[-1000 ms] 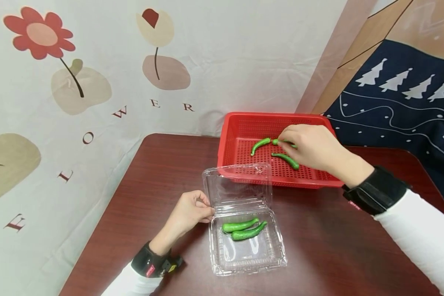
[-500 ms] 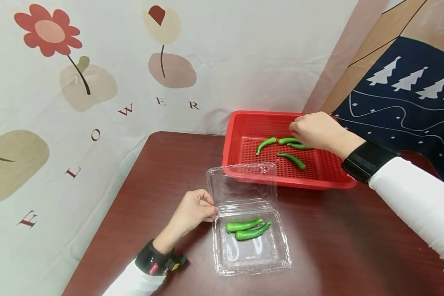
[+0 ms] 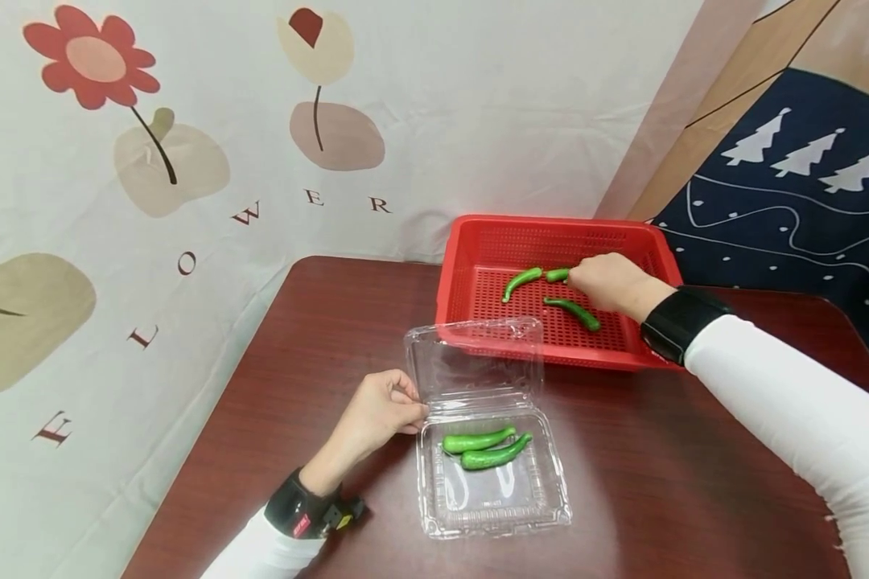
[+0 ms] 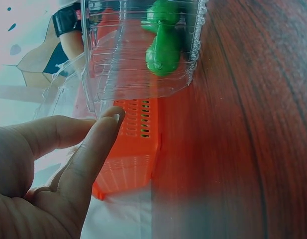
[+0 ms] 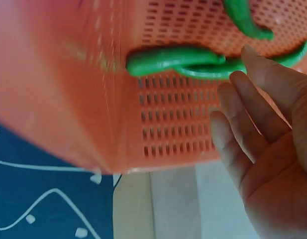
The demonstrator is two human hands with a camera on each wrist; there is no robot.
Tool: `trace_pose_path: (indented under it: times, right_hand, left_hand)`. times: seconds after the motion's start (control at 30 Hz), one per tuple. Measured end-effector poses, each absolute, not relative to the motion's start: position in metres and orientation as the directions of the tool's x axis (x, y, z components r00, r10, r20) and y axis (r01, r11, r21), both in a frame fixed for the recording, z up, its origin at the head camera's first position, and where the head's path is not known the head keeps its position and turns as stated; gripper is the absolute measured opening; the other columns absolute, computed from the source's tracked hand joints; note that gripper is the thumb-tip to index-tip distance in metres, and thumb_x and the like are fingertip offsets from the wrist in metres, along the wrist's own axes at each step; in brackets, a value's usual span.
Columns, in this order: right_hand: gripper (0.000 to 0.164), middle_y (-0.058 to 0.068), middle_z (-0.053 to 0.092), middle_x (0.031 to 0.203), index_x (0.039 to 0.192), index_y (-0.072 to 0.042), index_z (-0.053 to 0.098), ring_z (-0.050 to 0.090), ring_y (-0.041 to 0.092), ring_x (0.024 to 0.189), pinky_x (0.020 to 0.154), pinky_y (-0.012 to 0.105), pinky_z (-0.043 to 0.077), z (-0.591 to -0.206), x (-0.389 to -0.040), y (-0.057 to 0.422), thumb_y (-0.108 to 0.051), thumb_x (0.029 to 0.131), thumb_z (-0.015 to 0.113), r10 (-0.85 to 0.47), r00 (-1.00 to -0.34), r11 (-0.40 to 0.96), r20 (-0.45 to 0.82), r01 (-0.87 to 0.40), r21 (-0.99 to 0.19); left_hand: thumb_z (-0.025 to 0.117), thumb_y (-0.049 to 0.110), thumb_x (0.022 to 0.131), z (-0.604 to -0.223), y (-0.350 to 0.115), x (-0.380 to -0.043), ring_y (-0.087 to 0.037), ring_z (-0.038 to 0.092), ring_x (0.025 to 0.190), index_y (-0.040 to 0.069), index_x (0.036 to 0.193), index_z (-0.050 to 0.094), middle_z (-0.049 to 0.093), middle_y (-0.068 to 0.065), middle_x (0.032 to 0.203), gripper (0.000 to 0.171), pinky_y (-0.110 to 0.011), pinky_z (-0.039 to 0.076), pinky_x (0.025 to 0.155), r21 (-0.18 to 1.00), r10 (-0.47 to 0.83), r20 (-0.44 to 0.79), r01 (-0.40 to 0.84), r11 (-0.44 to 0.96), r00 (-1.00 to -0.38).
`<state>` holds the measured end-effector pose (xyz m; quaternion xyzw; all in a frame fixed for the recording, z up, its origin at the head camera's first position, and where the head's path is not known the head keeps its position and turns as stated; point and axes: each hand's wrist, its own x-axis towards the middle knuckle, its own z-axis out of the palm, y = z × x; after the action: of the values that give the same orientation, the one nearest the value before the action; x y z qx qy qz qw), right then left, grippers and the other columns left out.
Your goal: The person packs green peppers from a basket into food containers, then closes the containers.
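Observation:
My left hand (image 3: 372,412) pinches the hinge-side edge of a clear plastic clamshell container (image 3: 556,498), whose lid (image 3: 471,370) stands raised. Side by side in its base lie two green chili peppers (image 3: 496,455). Over on the right, my right hand (image 3: 610,283) reaches into a red perforated basket (image 3: 443,297). In the right wrist view its fingers (image 5: 235,112) extend beside the green chili peppers (image 5: 168,59), the thumb side closest to them, with no pepper clearly held. More peppers, a curved one (image 3: 521,281) and a darker one (image 3: 574,312), lie on the basket floor; the hand covers others.
Both containers stand on a dark red wooden table (image 3: 348,322). The basket sits at the back against a flower-printed cloth wall (image 3: 420,121), with the clamshell's lid close to its front wall. A dark blue patterned cloth (image 3: 775,225) hangs behind the right side.
My right hand rose slightly from the peppers, then came down again into the basket's right part. The left hand stays on the container. The head view has shifted a little.

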<state>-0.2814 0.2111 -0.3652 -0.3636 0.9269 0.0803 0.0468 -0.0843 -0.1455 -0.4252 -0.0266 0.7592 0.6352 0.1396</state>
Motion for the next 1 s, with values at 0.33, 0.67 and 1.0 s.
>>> trace_pose_path:
  times: [0.33, 0.67, 1.0]
  right_hand:
    - [0.024, 0.004, 0.058, 0.068, 0.078, -0.013, 0.062, 0.053, 0.021, 0.066, 0.068, 0.041, 0.062, -0.383, -0.278, 0.2, 0.004, 0.087, 0.076, -0.708, -0.68, 0.663, -0.193, -0.733, 0.15]
    - [0.023, 0.002, 0.055, 0.066, 0.081, -0.013, 0.062, 0.05, 0.02, 0.066, 0.064, 0.036, 0.059, -0.387, -0.279, 0.2, 0.001, 0.085, 0.08, -0.692, -0.682, 0.659, -0.238, -0.731, 0.178]
    - [0.02, 0.003, 0.06, 0.075, 0.084, -0.012, 0.066, 0.055, 0.022, 0.072, 0.073, 0.043, 0.061, -0.389, -0.275, 0.195, 0.0, 0.084, 0.082, -0.691, -0.68, 0.684, -0.245, -0.725, 0.079]
  left_hand:
    - [0.075, -0.011, 0.084, -0.428, -0.148, -0.084, -0.016, 0.072, 0.067, -0.006, 0.089, 0.059, 0.076, -0.023, 0.083, 0.018, -0.039, 0.068, 0.068, 0.957, 0.145, -0.252, -0.225, 0.181, -0.957]
    - [0.076, -0.011, 0.085, -0.427, -0.147, -0.084, -0.018, 0.072, 0.067, -0.005, 0.089, 0.059, 0.075, -0.026, 0.085, 0.018, -0.044, 0.068, 0.069, 0.957, 0.138, -0.244, -0.217, 0.191, -0.96]
    - [0.076, -0.01, 0.085, -0.426, -0.146, -0.085, -0.017, 0.072, 0.067, -0.005, 0.089, 0.059, 0.075, -0.025, 0.085, 0.018, -0.043, 0.068, 0.07, 0.958, 0.144, -0.245, -0.216, 0.191, -0.959]
